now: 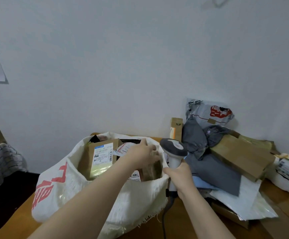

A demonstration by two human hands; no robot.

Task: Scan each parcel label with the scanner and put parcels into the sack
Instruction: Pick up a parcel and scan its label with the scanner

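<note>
**Parcel goes in:** A person's left hand (142, 152) reaches over the mouth of the sack (62, 187) and onto a brown parcel (151, 170), which lies just inside the rim on the side nearest the right hand (179, 173). Motion blur smears the left fingers, so it cannot be told whether they pinch the parcel or only press on it. The right hand is wrapped round the handle of the scanner (174, 147), held upright just right of the left hand.

The step in hand looks like stowing. It would go best with the parcel pushed flat and low beside the labelled box (100, 157), which stands left of the left hand, so the sack's mouth does not jam. The scanner is better kept off the rim, and its cable (164, 219), trailing below the right wrist, should stay away from the sack's frayed edge.

Room is tight. Just right of the right hand, the pile (226, 163) of grey bags and cartons crowds in close. Bare table (188, 226) shows mainly below that wrist, toward the person — probably the safest path for drawing either arm back. Inside the sack, little gap shows between the box and the parcel.
</note>
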